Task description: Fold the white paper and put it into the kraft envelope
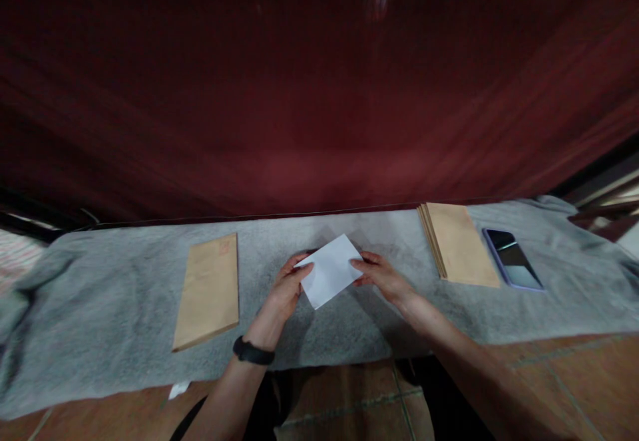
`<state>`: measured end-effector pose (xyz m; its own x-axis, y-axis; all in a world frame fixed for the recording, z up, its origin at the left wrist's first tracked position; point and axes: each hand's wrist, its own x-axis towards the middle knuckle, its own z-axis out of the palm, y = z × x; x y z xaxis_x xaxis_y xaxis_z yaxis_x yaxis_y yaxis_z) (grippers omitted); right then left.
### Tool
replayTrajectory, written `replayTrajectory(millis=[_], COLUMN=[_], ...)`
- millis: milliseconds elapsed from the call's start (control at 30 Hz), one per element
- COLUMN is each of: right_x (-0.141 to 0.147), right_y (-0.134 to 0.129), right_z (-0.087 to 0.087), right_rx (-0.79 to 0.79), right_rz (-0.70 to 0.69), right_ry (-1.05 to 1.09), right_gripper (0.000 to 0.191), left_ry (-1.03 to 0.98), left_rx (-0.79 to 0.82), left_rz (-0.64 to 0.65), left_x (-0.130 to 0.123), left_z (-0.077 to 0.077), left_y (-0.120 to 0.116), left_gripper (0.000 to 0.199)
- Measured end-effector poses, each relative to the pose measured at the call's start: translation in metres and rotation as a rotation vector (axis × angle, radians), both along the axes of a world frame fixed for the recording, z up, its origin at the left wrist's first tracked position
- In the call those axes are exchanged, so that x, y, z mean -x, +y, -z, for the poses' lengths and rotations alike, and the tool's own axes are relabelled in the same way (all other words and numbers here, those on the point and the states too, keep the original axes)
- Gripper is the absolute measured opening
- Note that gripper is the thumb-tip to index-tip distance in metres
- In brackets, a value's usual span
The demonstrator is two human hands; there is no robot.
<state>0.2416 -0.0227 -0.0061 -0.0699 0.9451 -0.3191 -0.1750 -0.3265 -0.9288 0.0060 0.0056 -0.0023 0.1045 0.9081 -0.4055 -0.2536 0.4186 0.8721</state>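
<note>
Between my two hands is a white sheet of paper (330,273), apparently folded, held tilted above the grey cloth. My left hand (289,283) pinches its left edge, thumb on top and fingers beneath. On the opposite side, my right hand (378,273) grips the right edge in the same way. A brown envelope (210,291) with a reddish mark in its upper corner lies to the left, possibly with others under it. To the right rests a fanned stack of brown envelopes (460,245).
A phone in a purple case (512,259) lies right of the stack. Grey cloth (134,308) covers the long surface, with a dark red panel (319,128) rising behind it. A small white scrap (179,389) shows at the front edge, above floor tiles (349,401).
</note>
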Motion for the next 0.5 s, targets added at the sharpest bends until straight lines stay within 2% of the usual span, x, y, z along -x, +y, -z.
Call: replayTrajectory(millis=[67,167,267,367,500], right_x=[0.000,-0.002,-0.003,-0.005,-0.005], right_y=[0.000,0.004,0.010,0.012,0.009], right_z=[0.004,0.010,0.015,0.016,0.012], right_rx=[0.004,-0.017,-0.082,-0.183,-0.268], right_rz=[0.008,0.080,0.044,-0.018,-0.079], right_ry=[-0.026,-0.112,-0.251,-0.568,-1.011], right_gripper=[0.040,0.037,0.029,0.019,0.016], left_ry=[0.101,0.215,0.256,0.352,0.614], left_rx=[-0.056,-0.154,-0.178,-0.228,-0.408], left_rz=[0.014,0.102,0.167,0.099,-0.010], left_x=[0.000,0.001,0.001,-0.002,-0.006], left_z=[0.004,0.008,0.013,0.019,0.020], left_y=[-0.002,-0.002,0.001,0.005,0.005], left_gripper=[0.044,0.032,0.027,0.029,0.032])
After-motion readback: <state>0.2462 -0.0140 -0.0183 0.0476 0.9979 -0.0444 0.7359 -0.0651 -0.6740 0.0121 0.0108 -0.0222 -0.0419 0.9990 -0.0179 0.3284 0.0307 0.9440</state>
